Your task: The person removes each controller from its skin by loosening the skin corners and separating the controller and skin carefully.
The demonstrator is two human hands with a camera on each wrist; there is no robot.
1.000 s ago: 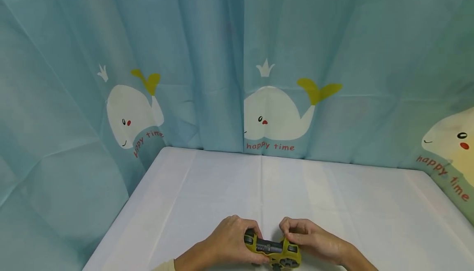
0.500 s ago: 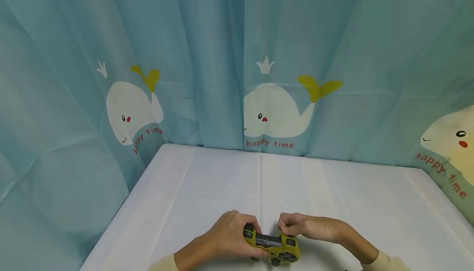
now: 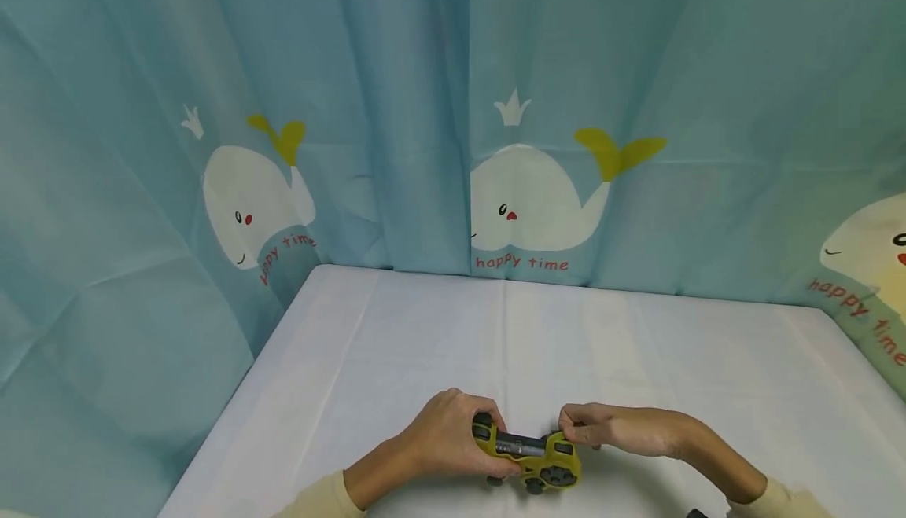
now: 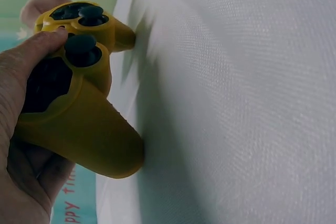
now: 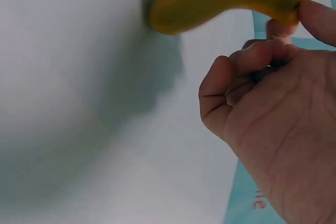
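A yellow-and-black game controller (image 3: 559,474) is held low over the white table, between my two hands. My left hand (image 3: 453,438) grips its left side, the thumb lying across the face by the two black thumbsticks (image 4: 81,50) in the left wrist view. At the controller's far right shoulder, my right hand (image 3: 617,428) pinches the yellow edge between thumb and forefinger, with the other fingers curled in. In the right wrist view, one yellow handle (image 5: 210,1) points down toward the table beside that hand. The left palm and thumb hide part of the controller.
A white cloth-covered table (image 3: 410,337) lies under both hands. Behind it and at the sides hang blue curtains (image 3: 396,109) printed with whales. A small dark thing (image 3: 697,513) shows at the bottom edge, near the right forearm.
The right wrist and forearm have swung outward and up, its sleeve coming into view, while the fingers stay at the controller's right shoulder. The left hand keeps its grip. The view has tilted slightly down.
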